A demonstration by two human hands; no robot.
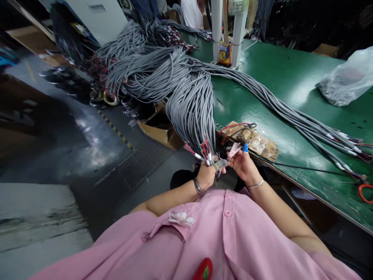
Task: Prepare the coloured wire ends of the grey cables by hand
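My left hand (206, 175) is closed around the ends of several grey cables, in front of my body. Fanned red, blue and dark wires (206, 147) stick up from white sleeves at these ends. Grey ribbed fabric covers a finger or thumb of this hand. Close on its right, my right hand (245, 168) pinches at the tip of a thin wire; its fingertips are partly hidden. A blue cover (245, 147) sits on one digit and a pale pink wrap on another. From the held ends, the grey cables (194, 105) run up onto the large heap.
The green table (262, 74) bears a long cable bundle (276, 99), a worn wooden block (259, 144), a plastic bag (346, 77) and orange-handled scissors (364, 193). White posts (237, 42) stand behind. An open cardboard box (159, 130) lies below the cables. Someone in white is at the back.
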